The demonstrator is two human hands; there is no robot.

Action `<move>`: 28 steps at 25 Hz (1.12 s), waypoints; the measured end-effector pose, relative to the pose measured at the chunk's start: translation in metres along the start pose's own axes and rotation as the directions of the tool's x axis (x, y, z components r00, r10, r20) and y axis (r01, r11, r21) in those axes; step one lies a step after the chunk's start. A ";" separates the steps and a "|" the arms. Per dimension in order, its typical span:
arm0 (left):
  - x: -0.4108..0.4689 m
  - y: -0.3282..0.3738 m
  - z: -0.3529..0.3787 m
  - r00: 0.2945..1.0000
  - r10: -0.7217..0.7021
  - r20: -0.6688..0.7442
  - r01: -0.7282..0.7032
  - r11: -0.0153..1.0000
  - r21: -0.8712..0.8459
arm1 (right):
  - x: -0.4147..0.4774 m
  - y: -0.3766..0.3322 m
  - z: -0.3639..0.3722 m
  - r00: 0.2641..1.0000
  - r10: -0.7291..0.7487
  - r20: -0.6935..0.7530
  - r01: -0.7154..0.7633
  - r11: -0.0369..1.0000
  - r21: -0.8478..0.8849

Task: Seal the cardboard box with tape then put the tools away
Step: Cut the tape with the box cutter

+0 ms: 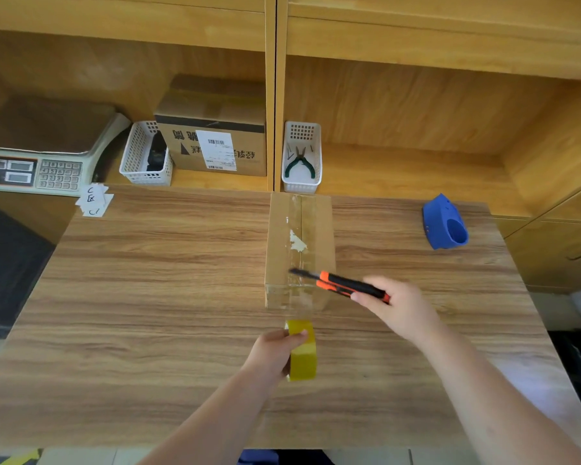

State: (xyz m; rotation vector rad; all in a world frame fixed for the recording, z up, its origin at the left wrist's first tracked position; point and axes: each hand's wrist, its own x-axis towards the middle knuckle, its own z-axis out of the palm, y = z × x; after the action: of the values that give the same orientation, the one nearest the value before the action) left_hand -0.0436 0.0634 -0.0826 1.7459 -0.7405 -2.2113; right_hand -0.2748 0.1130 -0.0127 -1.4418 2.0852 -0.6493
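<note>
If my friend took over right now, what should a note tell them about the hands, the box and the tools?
Left hand: gripping the yellow tape roll, tape stretched up to the cardboard box.
Right hand: holding the orange utility knife, blade out over the box's near end.
Done: tape runs along the top seam.
Left: cut the tape, press it down, then put away knife and roll. The blue tape dispenser sits on the table's far right; the white basket holds pliers.

Label print on shelf carton (212,142) too small to read

Likely parcel-packing station — weighing scale (31,169), labelled carton (215,142), tool baskets (302,159).
</note>
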 end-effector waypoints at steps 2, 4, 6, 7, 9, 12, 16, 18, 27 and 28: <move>-0.005 -0.002 0.001 1.000 -0.017 0.007 0.017 1.000 -0.024 | -0.009 0.007 -0.012 0.989 -0.133 0.070 0.149 0.925 -0.350; -0.010 -0.003 0.003 1.000 -0.025 0.008 0.026 0.999 -0.036 | -0.014 0.005 -0.012 0.970 -0.187 0.157 0.241 0.833 -0.498; -0.013 -0.003 0.004 1.000 -0.023 0.003 0.023 0.999 -0.037 | -0.016 0.000 -0.008 0.956 -0.208 0.207 0.291 0.758 -0.584; -0.014 -0.004 0.004 1.000 -0.021 -0.004 0.020 0.999 -0.032 | -0.016 -0.002 -0.007 0.955 -0.206 0.215 0.295 0.742 -0.602; -0.015 -0.004 0.004 1.000 -0.016 -0.011 0.015 1.000 -0.024 | -0.014 -0.004 -0.007 0.956 -0.197 0.217 0.290 0.741 -0.605; -0.018 -0.005 0.004 1.000 -0.007 -0.011 0.007 1.000 -0.021 | -0.009 -0.008 -0.004 0.949 -0.197 0.247 0.310 0.736 -0.602; -0.020 -0.005 0.006 1.000 -0.009 -0.017 0.008 0.999 -0.050 | -0.001 -0.009 0.003 0.935 -0.229 0.272 0.351 0.716 -0.604; -0.020 -0.003 0.005 1.000 -0.011 -0.026 0.010 0.998 -0.060 | 0.001 -0.007 0.006 0.930 -0.243 0.275 0.364 0.699 -0.615; -0.013 -0.002 0.002 0.999 -0.002 -0.044 0.000 0.999 -0.044 | -0.002 0.000 -0.005 0.931 -0.268 0.247 0.364 0.679 -0.637; -0.014 -0.003 0.002 0.999 -0.001 -0.045 -0.001 0.999 -0.042 | -0.003 0.000 -0.004 0.928 -0.268 0.257 0.372 0.672 -0.640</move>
State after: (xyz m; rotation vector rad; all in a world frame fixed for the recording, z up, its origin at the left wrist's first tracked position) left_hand -0.0419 0.0726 -0.0722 1.7695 -0.6792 -2.1643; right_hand -0.2764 0.1158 -0.0088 -2.2221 2.0561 0.1652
